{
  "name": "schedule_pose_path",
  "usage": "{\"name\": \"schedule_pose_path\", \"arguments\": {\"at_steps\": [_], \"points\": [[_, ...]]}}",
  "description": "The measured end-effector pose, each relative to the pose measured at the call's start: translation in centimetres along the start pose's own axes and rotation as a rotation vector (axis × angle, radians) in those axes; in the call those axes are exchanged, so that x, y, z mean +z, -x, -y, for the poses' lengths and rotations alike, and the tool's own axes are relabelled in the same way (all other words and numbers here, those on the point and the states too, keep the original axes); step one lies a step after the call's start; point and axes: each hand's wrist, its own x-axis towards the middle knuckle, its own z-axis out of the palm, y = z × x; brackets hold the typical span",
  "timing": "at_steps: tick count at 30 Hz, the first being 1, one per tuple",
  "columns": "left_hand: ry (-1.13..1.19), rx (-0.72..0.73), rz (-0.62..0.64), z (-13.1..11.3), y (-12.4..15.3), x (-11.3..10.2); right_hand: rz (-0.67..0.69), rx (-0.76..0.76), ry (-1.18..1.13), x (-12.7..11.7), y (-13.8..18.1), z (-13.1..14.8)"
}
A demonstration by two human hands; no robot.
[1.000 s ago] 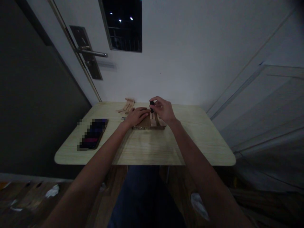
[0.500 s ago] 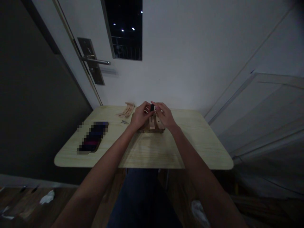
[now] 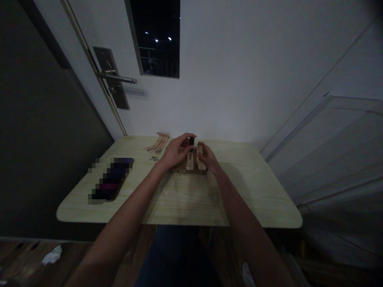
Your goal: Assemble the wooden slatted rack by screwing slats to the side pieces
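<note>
Dim, grainy view (night outside); edges bend wide-angle; corners sink into shadow.

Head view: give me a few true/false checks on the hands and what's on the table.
1. The left hand pinches a small black tool over the wooden assembly. True.
2. The right hand holds the dark flat device. False: it rests against the wooden assembly, and the dark flat device lies untouched near the left side of the table.
3. Loose curved wooden strips lie beyond the left hand, towards the wall. True.
4. Daylight fills the window. False: the window is dark, with only a few points of light.
</note>
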Motion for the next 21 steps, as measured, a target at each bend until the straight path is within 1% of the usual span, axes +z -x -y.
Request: {"name": "schedule_pose_path", "arguments": {"at_steps": [4,7,9,12,16,21], "points": [[0.001,-0.002,0.023,0.0,-0.2,0.1,0.003,0.024,-0.122,0.4,-0.8,0.1],[0.066,-0.006,0.0,-0.1,-0.8,0.5,0.001,0.043,-0.171,0.6,-0.9,0.0],[0.081,0.0,-0.049,-0.1,-1.3,0.7,-0.029,0.063,-0.164,0.7,-0.6,-0.1],[0.041,0.039,-0.132,0.2,-2.0,0.8,-0.103,0.041,-0.126,0.7,0.1,-0.3],[0.088,0.065,-0.125,0.8,-1.9,0.7,-0.14,0.034,-0.082,0.6,0.4,-0.8],[0.185,-0.008,-0.144,1.4,-0.8,0.9,-0.124,0.023,-0.076,0.7,0.3,-0.9]]}}
